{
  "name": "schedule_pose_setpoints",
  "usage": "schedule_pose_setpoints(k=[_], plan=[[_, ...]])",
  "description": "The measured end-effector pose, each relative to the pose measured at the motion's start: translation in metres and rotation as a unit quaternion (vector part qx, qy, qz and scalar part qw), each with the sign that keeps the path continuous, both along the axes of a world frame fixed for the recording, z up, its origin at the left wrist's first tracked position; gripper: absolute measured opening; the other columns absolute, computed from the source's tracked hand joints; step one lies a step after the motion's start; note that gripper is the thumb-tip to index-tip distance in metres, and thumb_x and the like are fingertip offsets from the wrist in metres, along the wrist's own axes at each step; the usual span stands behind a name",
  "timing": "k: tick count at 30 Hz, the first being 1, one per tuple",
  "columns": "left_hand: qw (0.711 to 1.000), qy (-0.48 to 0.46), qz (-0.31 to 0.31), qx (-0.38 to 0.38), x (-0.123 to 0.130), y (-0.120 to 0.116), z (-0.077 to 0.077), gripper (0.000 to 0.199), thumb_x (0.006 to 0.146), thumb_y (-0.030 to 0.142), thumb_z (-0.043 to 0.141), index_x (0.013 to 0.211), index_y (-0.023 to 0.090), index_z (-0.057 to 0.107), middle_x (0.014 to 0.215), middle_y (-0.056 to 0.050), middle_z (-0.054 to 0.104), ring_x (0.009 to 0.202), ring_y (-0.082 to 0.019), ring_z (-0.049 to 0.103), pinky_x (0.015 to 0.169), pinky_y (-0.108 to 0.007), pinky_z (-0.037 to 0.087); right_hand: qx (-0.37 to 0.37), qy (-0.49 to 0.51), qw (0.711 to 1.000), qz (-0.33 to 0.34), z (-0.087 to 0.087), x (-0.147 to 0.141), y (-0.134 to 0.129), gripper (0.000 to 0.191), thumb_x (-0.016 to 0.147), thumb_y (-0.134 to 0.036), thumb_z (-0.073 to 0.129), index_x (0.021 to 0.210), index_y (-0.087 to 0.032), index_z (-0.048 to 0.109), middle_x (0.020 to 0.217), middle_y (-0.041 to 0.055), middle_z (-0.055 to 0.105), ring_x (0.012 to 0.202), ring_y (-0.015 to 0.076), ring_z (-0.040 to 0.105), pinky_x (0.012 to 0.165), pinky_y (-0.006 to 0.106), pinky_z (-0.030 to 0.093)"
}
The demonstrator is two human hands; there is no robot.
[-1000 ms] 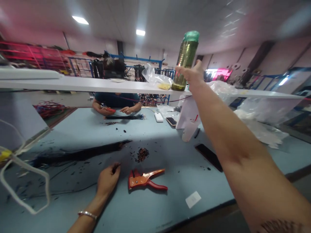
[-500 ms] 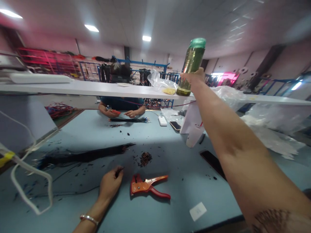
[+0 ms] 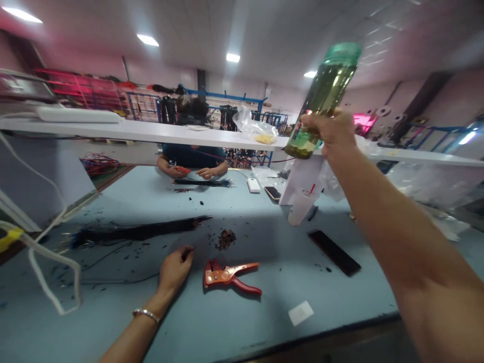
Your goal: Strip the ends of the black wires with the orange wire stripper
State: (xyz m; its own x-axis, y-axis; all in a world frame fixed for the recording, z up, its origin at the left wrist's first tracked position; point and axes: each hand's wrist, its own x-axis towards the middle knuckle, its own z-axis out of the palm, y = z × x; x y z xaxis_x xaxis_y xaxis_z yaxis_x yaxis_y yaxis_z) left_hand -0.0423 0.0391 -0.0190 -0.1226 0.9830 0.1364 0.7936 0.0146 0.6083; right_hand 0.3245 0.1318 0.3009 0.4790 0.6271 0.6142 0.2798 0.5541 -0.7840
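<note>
My right hand (image 3: 336, 131) is wrapped round a green drinking bottle (image 3: 324, 96) with some liquid and sediment in it. The bottle leans to the right, at the front edge of the white shelf (image 3: 170, 133). On the blue-grey table my left hand (image 3: 176, 267) rests closed on a thin black wire (image 3: 124, 281), whose tip pokes out past the fingers. Just right of that hand lies an orange and red wire stripper (image 3: 230, 277) with its handles apart. Behind the stripper is a small heap of dark offcuts (image 3: 226, 239). A bundle of black wires (image 3: 139, 231) stretches across the left side.
Across the table a co-worker's hands (image 3: 206, 173) are near another wire bundle (image 3: 204, 183). A plastic cup (image 3: 302, 206), a dark phone (image 3: 335, 252) and a white paper slip (image 3: 301, 313) are on the right. A white cable (image 3: 49, 257) hangs at the left.
My right hand has lifted the bottle off the shelf and drawn it nearer and to the right, tilting it more. My left hand stays in place with the wire.
</note>
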Motion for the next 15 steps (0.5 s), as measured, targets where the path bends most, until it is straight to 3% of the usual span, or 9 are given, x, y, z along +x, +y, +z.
schedule_pose_setpoints(k=[5,11,15], plan=[[1.0,0.007,0.0,0.009,0.002,-0.001,0.006,0.037,0.08,0.035,0.043,0.096,0.019,0.072,0.093,-0.008,0.077,0.085,-0.025,0.071,0.067,-0.028,0.048,0.009,-0.007,0.988,0.154,-0.043,-0.014,-0.086,0.034,0.059,-0.015,0.081,0.09,-0.015,0.066,0.091,0.005,0.07,0.079,0.0178,0.067,0.077,0.036,0.056],[1.0,0.005,0.003,0.027,0.004,-0.003,0.012,0.038,0.08,0.036,0.043,0.096,0.018,0.073,0.095,-0.009,0.077,0.088,-0.026,0.07,0.07,-0.029,0.049,-0.086,-0.007,0.963,0.255,-0.126,-0.044,-0.182,0.052,0.059,-0.028,0.086,0.105,-0.022,0.063,0.099,0.0046,0.071,0.088,0.0243,0.069,0.08,0.04,0.057],[1.0,0.0,0.009,0.03,0.006,-0.002,0.013,0.036,0.079,0.035,0.044,0.093,0.019,0.073,0.094,-0.009,0.077,0.088,-0.026,0.07,0.07,-0.029,0.049,-0.166,0.02,0.93,0.327,-0.177,-0.072,-0.234,0.059,0.058,-0.032,0.087,0.108,-0.021,0.06,0.098,0.0054,0.07,0.087,0.0237,0.068,0.076,0.035,0.057]])
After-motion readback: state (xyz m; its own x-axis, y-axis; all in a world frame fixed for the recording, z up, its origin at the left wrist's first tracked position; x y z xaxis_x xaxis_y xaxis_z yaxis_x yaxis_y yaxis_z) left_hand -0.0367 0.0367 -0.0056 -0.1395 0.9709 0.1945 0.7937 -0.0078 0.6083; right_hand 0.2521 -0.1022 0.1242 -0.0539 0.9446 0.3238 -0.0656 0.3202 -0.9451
